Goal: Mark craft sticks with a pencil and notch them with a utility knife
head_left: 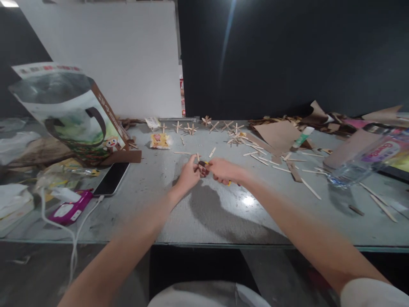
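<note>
My left hand [188,175] and my right hand [223,170] meet over the middle of the grey table [204,213]. The left fingers pinch a small wooden stick [198,158] that stands up between the two hands. The right hand is closed round a yellow-handled tool [229,183]; its tip meets the stick, and most of the tool is hidden in the fist. Several finished stick stars [191,128] lie in a row at the table's far edge.
Loose wooden sticks [265,160] and brown card scraps [279,135] litter the right half. A glue tube [303,136] and a clear plastic bottle [361,160] lie right. A paper bag [73,119], phone [111,179], pink packet [68,211] and white cable [75,238] sit left.
</note>
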Demonstrator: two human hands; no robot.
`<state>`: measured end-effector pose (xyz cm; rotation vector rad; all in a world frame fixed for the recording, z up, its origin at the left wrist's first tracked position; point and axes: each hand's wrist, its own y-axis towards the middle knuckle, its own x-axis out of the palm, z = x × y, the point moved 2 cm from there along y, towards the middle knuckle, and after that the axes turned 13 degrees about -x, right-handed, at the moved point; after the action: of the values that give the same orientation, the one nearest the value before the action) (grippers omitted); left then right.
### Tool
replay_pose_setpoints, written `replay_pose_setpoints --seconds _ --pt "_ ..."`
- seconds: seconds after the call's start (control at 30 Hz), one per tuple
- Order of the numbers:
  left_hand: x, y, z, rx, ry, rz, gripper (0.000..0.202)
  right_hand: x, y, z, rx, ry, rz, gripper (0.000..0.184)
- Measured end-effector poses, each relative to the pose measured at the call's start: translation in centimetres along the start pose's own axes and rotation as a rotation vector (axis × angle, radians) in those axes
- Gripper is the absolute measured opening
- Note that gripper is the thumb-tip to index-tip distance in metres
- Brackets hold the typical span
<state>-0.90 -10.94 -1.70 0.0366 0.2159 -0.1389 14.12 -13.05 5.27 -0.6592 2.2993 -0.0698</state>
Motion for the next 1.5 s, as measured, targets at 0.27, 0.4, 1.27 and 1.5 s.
replay_pose_setpoints --seconds 0.27,0.4,1.27,1.5 --pt "-0.4 -0.4 0.9 0.084 -0.031 0.061 0.074 3.4 -0.2 1.7 -0.294 -0.114 0.347 0.028" --pt "-0.5 -0.6 1.4 0.128 -0.026 0.102 0.062 3.5 -0.4 2.2 -0.381 -0.09 0.405 0.027" --pt "-1.9 -0.1 2.5 0.279 -0.157 0.038 0.059 2.7 -3.1 1.8 -0.527 -0.08 0.546 0.03" --pt "-1.0 -1.7 4.1 0.248 -0.132 0.06 0.052 2.7 -3.2 1.7 -0.474 -0.134 0.477 0.025"
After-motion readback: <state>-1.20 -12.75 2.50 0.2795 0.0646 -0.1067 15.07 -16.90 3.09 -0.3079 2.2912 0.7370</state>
